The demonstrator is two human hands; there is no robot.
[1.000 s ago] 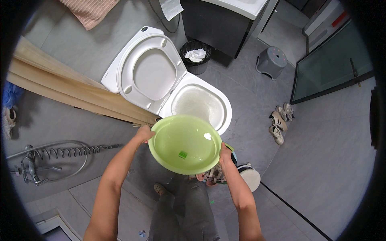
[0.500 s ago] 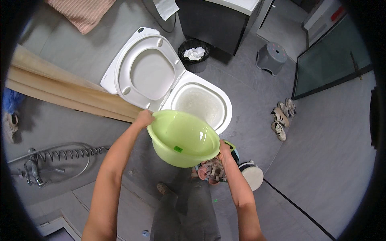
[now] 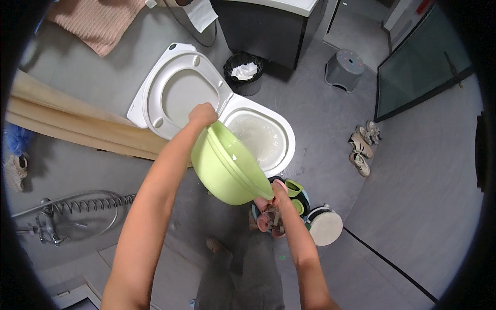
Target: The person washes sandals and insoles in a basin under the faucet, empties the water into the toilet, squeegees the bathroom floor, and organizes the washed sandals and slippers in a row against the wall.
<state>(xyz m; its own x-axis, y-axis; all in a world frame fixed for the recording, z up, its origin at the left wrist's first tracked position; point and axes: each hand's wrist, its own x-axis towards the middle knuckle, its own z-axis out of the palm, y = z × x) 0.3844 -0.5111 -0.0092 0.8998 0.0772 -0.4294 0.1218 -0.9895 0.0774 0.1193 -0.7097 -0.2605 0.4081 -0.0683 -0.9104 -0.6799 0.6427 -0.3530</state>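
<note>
A light green plastic basin (image 3: 222, 170) is tilted steeply over the near edge of a white toilet (image 3: 289, 139), its mouth facing the bowl. My left hand (image 3: 202, 114) is closed on the basin's raised far-left rim. Closed on the lower right rim is my right hand (image 3: 279, 195). Bubbly, cloudy water (image 3: 256, 134) lies in the toilet bowl. The lid and seat (image 3: 150, 98) are raised against the tank side. Most of the basin's inside is hidden by its own wall.
Below my right hand stands a tub of slippers (image 3: 297, 206), beside a round white-topped item (image 3: 326, 228). A lined trash bin (image 3: 248, 87) and dark cabinet (image 3: 263, 33) are beyond the toilet. A grey stool (image 3: 345, 70) and several shoes (image 3: 360, 147) lie right; a shower faucet (image 3: 49, 225) left.
The basin has tipped from nearly level to steeply tilted toward the toilet bowl. My left hand has risen and moved right; my right hand has shifted slightly left. More of the slipper tub shows.
</note>
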